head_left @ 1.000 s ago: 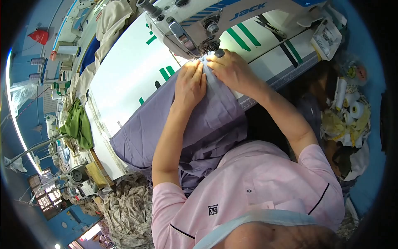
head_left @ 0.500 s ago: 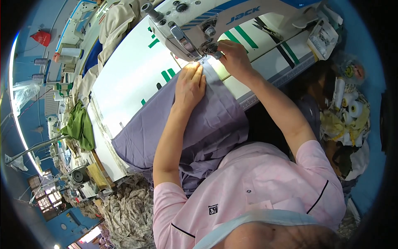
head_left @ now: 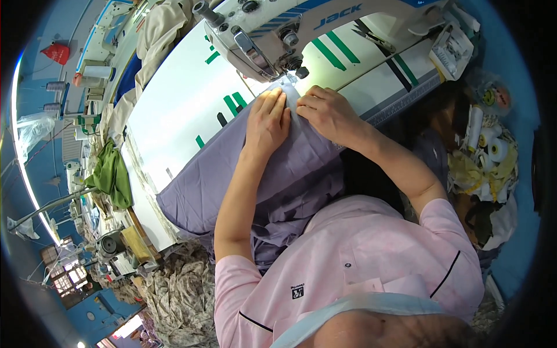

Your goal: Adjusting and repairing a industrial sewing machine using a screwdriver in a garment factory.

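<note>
Purple-grey cloth (head_left: pixel 220 180) lies across the bed of a white and blue sewing machine (head_left: pixel 272 35), its far end under the lit needle area, and hangs down toward my lap. My left hand (head_left: pixel 268 124) rests flat on the cloth, fingers stretched toward the presser foot. Beside it, my right hand (head_left: pixel 329 116) has its fingers curled and pinched on the cloth's right edge, just short of the needle. What lies under the right fingertips is hidden. Bright light washes out the presser foot.
Green and black tape strips (head_left: pixel 328 55) mark the white table. Thread snips (head_left: pixel 373 39) lie behind the machine's needle end. A small white tray (head_left: pixel 451 52) sits at the right, above a bag of thread spools (head_left: pixel 493 151). Green cloth (head_left: pixel 110 177) hangs at the left.
My right hand has come from beside the needle back toward me and onto the cloth's right edge, which has shifted inward. My left hand has barely moved.
</note>
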`<state>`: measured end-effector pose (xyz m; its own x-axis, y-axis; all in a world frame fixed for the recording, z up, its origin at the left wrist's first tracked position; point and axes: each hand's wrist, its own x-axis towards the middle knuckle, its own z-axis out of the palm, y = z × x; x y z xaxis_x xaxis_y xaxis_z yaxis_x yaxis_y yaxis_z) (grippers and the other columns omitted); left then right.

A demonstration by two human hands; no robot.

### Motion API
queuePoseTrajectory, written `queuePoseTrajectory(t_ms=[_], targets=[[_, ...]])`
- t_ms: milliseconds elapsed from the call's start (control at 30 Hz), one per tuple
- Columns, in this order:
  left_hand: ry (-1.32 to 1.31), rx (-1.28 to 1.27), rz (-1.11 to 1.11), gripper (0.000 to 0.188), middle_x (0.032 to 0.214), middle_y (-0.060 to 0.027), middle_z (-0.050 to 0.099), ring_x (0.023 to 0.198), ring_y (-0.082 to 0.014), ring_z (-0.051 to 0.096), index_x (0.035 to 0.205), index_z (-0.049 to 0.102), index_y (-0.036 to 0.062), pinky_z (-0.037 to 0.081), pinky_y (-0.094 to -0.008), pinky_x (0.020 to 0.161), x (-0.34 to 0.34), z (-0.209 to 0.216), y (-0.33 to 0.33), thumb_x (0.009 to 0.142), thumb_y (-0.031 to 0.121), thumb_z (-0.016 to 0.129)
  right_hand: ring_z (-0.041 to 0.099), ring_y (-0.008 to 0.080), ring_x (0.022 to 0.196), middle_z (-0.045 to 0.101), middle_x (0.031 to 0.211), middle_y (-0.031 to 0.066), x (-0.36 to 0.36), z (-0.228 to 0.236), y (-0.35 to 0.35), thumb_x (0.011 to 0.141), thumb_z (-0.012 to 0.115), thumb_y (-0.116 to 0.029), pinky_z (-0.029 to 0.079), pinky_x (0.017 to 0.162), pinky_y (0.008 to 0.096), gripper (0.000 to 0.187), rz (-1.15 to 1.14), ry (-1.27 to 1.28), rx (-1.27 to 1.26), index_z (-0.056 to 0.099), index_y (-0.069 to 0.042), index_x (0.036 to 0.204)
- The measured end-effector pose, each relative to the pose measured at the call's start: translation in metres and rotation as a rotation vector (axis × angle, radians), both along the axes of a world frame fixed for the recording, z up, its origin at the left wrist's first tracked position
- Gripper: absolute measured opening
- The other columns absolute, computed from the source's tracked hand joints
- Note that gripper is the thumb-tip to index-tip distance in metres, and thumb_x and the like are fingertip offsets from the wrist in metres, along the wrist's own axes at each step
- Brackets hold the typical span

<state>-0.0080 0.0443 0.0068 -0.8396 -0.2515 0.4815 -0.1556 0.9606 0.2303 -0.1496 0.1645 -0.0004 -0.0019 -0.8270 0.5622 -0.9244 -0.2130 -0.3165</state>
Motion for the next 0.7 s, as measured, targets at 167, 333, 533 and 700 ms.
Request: queuePoseTrajectory(t_ms=[167,333,533,700], targets=[[-0.026,-0.001,0.035,0.029,0.110,-0.0165,0.059,0.100,-0.0331,0.055,0.103,0.061,-0.0027,0.043,-0.0384,0.089,-0.005,-0.002,-0.022,0.076,0.007,0.063,0.055,0.0163,0.089,0.060,0.090,0.0017,0.001,0.002,0.015,0.072,0.056,-0.009,0.047,0.073,0.0294,0.007,-0.022,0.012,-0.001,0.060,-0.008,0.078],[-0.027,-0.081,0.034,0.029,0.107,-0.0155,0.057,0.103,-0.0301,0.052,0.102,0.060,-0.0021,0.042,-0.0377,0.090,0.001,-0.006,-0.021,0.076,0.011,0.063,0.058,0.0243,0.086,0.060,0.091,0.0078,0.030,-0.007,0.097,0.079,0.061,-0.006,0.048,0.071,0.0333,0.011,-0.162,-0.464,-0.028,0.057,-0.004,0.089],[-0.127,-0.052,0.095,0.031,0.118,-0.0139,0.053,0.113,-0.0298,0.048,0.108,0.059,0.0017,0.038,-0.0404,0.093,0.023,0.001,0.033,0.079,0.012,0.061,0.060,0.0266,0.075,0.060,0.082,0.0122,0.058,-0.059,0.126,0.082,0.063,-0.009,0.048,0.066,0.0338,0.014,-0.383,-0.833,0.028,0.057,-0.001,0.093],[-0.179,-0.046,0.200,0.031,0.124,-0.0150,0.051,0.118,-0.0309,0.045,0.112,0.058,0.0013,0.034,-0.0411,0.098,0.055,-0.004,0.063,0.083,0.013,0.058,0.058,0.0247,0.070,0.058,0.071,0.0066,0.076,-0.020,0.135,0.074,0.067,-0.008,0.047,0.064,0.0362,0.010,-0.278,-0.524,-0.140,0.058,-0.006,0.077]])
